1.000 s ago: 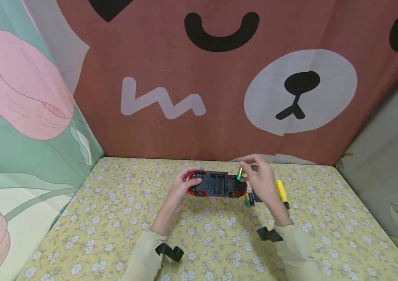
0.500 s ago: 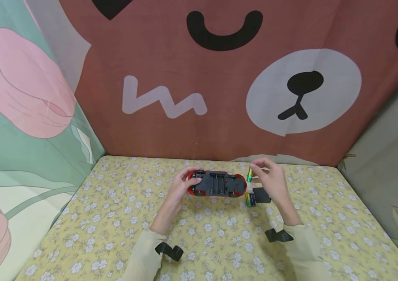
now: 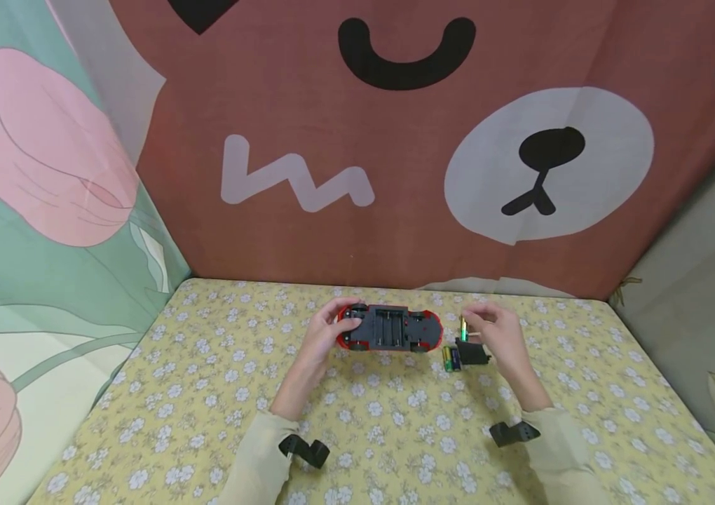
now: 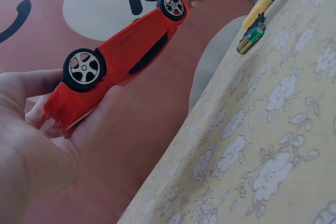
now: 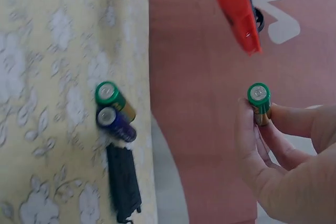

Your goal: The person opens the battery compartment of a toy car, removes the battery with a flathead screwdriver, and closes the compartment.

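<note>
My left hand (image 3: 318, 340) grips one end of a red toy car (image 3: 422, 330), thumb on its dark underside. The underside faces me, with an uncovered battery compartment (image 3: 390, 328) in its middle. To the right of the car, my right hand (image 3: 505, 345) pinches a green and gold battery (image 5: 259, 100) upright between thumb and fingers. Below that hand, another green and gold battery (image 5: 114, 98) and a dark blue battery (image 5: 116, 123) lie side by side on the table. A black plastic cover (image 3: 473, 353) lies right beside them.
A yellow-handled tool (image 4: 258, 11) lies beyond the loose batteries in the left wrist view; my right hand hides it in the head view. The table (image 3: 383, 449) has a flowered yellow cloth. A printed bear curtain (image 3: 307, 245) hangs behind its back edge.
My right hand has moved right and slightly nearer with the battery, away from the car's end. The black cover has come into fuller view. My left hand and the car stay nearly still.
</note>
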Action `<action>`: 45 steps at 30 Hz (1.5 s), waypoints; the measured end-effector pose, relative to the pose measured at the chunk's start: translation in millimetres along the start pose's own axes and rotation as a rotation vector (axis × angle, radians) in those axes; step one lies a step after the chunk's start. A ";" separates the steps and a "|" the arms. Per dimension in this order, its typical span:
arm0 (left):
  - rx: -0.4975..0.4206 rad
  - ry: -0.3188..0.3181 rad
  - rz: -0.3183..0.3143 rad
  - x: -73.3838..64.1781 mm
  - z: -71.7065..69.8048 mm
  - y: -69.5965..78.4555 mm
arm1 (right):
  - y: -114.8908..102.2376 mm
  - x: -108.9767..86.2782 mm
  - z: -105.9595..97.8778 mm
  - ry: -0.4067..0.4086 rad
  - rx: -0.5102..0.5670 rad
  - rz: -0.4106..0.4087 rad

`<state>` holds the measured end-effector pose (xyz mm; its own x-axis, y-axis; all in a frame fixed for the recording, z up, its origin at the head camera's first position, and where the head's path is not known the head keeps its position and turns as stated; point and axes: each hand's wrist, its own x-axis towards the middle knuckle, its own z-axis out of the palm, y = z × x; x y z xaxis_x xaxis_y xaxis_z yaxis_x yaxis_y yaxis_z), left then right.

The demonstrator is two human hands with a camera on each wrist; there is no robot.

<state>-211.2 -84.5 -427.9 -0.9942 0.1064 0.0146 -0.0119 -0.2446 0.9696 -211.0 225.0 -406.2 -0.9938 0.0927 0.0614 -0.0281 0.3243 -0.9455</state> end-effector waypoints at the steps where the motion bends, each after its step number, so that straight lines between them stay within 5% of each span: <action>1: -0.001 -0.001 0.000 0.0 0.0 0.2 | 0.5 -0.3 -0.6 -0.005 -0.009 0.008; 21: 0.006 0.002 0.006 -0.3 0.0 -2.4 | 33.7 8.8 -2.8 -0.150 -0.166 0.114; 34: 0.016 -0.005 0.009 0.2 -0.3 -2.8 | 45.5 7.8 -2.6 -0.202 -0.204 0.095; 45: 0.004 -0.012 0.008 -0.8 0.7 -0.8 | 49.9 11.2 -5.6 -0.165 -0.258 0.103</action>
<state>-210.4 -83.7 -428.5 -0.9929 0.1162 0.0254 -0.0035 -0.2421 0.9703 -223.0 247.5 -450.9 -0.9946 -0.0098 -0.1030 0.0806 0.5509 -0.8307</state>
